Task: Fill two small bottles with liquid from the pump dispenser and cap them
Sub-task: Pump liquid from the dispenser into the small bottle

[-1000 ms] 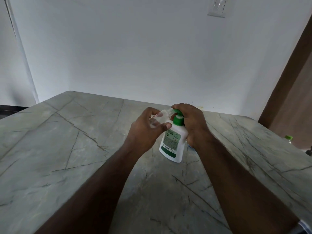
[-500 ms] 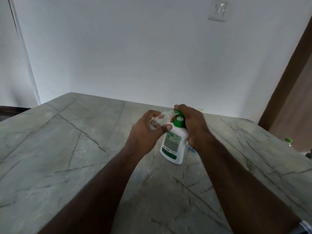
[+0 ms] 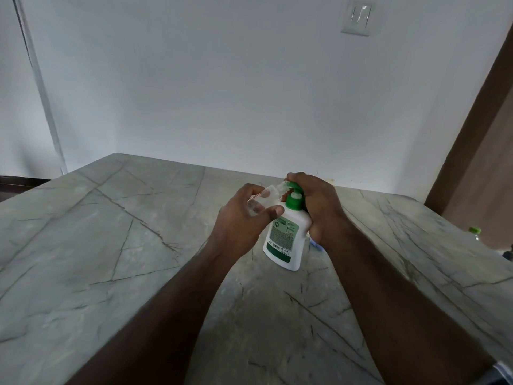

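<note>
A white pump dispenser (image 3: 286,240) with a green label and green pump head stands tilted on the grey stone table (image 3: 111,245). My right hand (image 3: 316,207) wraps around its back and upper part, with fingers over the green pump head. My left hand (image 3: 244,220) holds a small clear bottle (image 3: 266,200) tilted, its mouth up against the pump's spout. A second small bottle and the caps are not visible.
A small blue object (image 3: 316,245) peeks out on the table behind my right wrist. A green-capped bottle (image 3: 475,232) sits beyond the table's right edge, near a brown door. The table backs onto a white wall.
Both hands, the small bottle and the dispenser keep the same hold and pose; only the view shifts slightly.
</note>
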Demonstrator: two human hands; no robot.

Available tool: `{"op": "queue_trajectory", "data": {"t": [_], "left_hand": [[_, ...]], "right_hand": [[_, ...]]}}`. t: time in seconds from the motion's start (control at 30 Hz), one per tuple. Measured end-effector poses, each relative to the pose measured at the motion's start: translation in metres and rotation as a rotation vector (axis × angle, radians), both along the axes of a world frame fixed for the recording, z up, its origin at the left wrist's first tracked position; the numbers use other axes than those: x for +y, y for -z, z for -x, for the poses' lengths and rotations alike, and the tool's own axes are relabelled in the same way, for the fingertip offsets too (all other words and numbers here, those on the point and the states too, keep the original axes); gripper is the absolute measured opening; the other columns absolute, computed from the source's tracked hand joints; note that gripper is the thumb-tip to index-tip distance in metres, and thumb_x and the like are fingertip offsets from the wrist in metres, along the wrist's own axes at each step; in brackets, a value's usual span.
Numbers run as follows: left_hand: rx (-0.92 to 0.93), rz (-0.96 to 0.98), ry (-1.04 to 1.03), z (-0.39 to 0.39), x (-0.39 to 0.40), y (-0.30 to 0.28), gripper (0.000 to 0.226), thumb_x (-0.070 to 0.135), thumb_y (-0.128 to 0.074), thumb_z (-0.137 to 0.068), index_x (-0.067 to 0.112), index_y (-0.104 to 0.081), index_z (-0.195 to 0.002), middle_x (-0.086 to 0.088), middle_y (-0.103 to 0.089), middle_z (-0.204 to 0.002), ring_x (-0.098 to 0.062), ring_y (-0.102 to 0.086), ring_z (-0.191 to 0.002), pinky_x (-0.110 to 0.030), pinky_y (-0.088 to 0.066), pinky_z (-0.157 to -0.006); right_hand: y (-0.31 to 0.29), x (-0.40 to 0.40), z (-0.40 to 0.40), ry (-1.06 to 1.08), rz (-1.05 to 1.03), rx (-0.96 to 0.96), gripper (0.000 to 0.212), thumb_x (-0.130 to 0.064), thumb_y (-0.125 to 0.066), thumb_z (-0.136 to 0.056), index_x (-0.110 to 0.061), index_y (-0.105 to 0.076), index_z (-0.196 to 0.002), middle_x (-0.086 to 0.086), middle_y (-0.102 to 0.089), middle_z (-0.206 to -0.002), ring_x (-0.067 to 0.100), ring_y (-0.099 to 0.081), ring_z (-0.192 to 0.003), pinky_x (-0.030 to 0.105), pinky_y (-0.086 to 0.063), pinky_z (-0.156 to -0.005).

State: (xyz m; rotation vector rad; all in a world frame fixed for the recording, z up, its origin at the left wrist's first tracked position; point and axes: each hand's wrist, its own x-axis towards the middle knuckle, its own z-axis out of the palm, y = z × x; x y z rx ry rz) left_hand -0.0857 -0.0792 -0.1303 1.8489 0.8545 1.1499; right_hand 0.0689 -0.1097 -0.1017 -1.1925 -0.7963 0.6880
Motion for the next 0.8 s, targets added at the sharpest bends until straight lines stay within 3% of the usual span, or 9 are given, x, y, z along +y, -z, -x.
{"op": "queue_trajectory", "data": {"t": [0.17, 0.43, 0.57, 0.67, 0.8], "left_hand": [[-0.015, -0.003, 0.01, -0.002, 0.001, 0.002, 0.039, 0.041, -0.075, -0.087, 0.026, -0.058, -0.119, 0.02, -0.061, -0.105, -0.002, -0.064, -0.091, -0.026, -0.056, -0.074], [-0.025, 0.011, 0.012, -0.002, 0.002, 0.004, 0.036, 0.04, -0.077, -0.086, 0.027, -0.059, -0.114, 0.017, -0.065, -0.101, -0.01, -0.068, -0.092, -0.034, -0.058, -0.077], [-0.025, 0.022, 0.016, -0.003, -0.001, 0.002, 0.035, 0.041, -0.075, -0.087, 0.027, -0.058, -0.113, 0.015, -0.065, -0.102, -0.007, -0.067, -0.087, -0.03, -0.057, -0.072], [-0.026, 0.018, 0.016, -0.004, -0.003, 0.003, 0.031, 0.043, -0.074, -0.088, 0.028, -0.057, -0.108, 0.012, -0.065, -0.098, -0.001, -0.061, -0.077, -0.022, -0.045, -0.06], [-0.055, 0.043, 0.035, -0.006, -0.003, 0.005, 0.027, 0.049, -0.071, -0.088, 0.032, -0.056, -0.103, 0.01, -0.068, -0.095, -0.005, -0.062, -0.076, -0.028, -0.049, -0.062]], "right_hand": [[0.002, 0.001, 0.001, 0.015, -0.017, -0.008, 0.006, -0.019, -0.072, -0.081, -0.015, -0.074, -0.078, 0.009, -0.074, -0.079, 0.027, -0.067, -0.073, 0.045, -0.057, -0.079], [0.005, 0.003, -0.001, 0.005, -0.012, -0.009, 0.005, -0.021, -0.072, -0.082, -0.016, -0.074, -0.081, 0.008, -0.076, -0.084, 0.029, -0.07, -0.08, 0.052, -0.057, -0.086], [0.003, 0.001, -0.002, -0.061, 0.016, 0.061, 0.015, -0.029, -0.077, -0.075, -0.015, -0.075, -0.081, 0.011, -0.074, -0.085, 0.03, -0.068, -0.078, 0.051, -0.056, -0.084], [0.0, -0.002, -0.002, -0.107, 0.025, 0.093, 0.024, -0.033, -0.078, -0.072, -0.013, -0.074, -0.084, 0.014, -0.072, -0.09, 0.032, -0.067, -0.082, 0.051, -0.056, -0.085], [0.004, -0.008, -0.005, -0.242, 0.008, 0.133, 0.046, -0.054, -0.069, -0.083, -0.01, -0.07, -0.097, 0.017, -0.072, -0.101, 0.033, -0.07, -0.091, 0.047, -0.056, -0.088]]}}
